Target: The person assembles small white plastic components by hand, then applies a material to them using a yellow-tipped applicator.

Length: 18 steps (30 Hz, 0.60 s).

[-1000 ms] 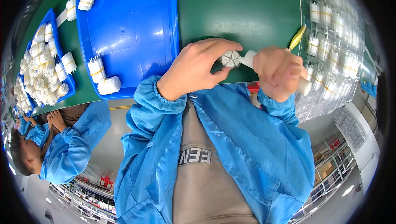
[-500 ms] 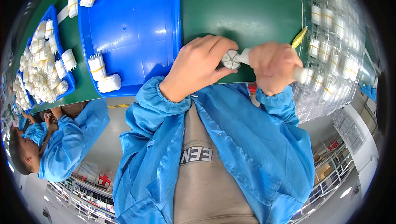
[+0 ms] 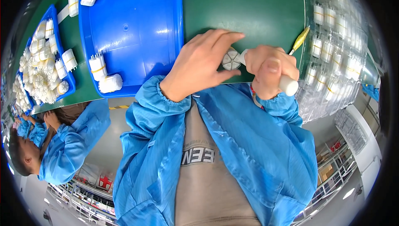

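Observation:
My left hand [image 3: 201,64] lies on the green mat [image 3: 249,9] at the table's near edge, its fingers and thumb pinching a small round white part [image 3: 231,59]. My right hand [image 3: 270,70] is closed around a white cylindrical tool handle [image 3: 286,84], whose front end meets the round part. Both sleeves are blue. The underside of the part is hidden by my fingers.
A blue tray [image 3: 133,30] with a few white banded bundles [image 3: 99,67] sits left of my hands. A yellow-handled tool [image 3: 300,39] lies right, beside clear trays of white parts [image 3: 332,51]. Another blue tray [image 3: 41,72] and a co-worker in blue [image 3: 62,147] are far left.
Both hands stay together on the round part; they have shifted slightly, and the left fingers now stretch farther over the part.

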{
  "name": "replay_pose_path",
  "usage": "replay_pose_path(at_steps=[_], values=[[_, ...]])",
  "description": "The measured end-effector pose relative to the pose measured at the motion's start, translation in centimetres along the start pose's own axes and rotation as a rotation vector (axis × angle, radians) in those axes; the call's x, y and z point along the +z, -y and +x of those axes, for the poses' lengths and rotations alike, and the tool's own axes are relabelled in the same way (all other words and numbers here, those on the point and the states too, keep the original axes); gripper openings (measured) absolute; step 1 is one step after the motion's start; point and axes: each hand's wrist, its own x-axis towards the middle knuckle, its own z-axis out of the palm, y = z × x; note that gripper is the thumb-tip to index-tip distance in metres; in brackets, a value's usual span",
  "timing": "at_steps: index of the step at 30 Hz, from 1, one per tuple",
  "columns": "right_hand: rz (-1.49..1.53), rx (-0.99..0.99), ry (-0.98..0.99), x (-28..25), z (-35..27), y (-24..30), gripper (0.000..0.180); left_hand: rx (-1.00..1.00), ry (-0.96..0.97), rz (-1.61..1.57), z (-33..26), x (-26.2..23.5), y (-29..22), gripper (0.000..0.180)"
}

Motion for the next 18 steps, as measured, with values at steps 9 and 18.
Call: replay_pose_path(at_steps=[9,18], values=[[0.226,0.019,0.030,0.2,0.9,0.7,0.041,-0.023,0.217,-0.025,-0.6,-0.5,0.5,0.058],[0.131,0.009,0.028,0.1,0.1,0.5,0.037,-0.014,0.233,-0.037,-0.6,-0.5,0.8,0.065]])
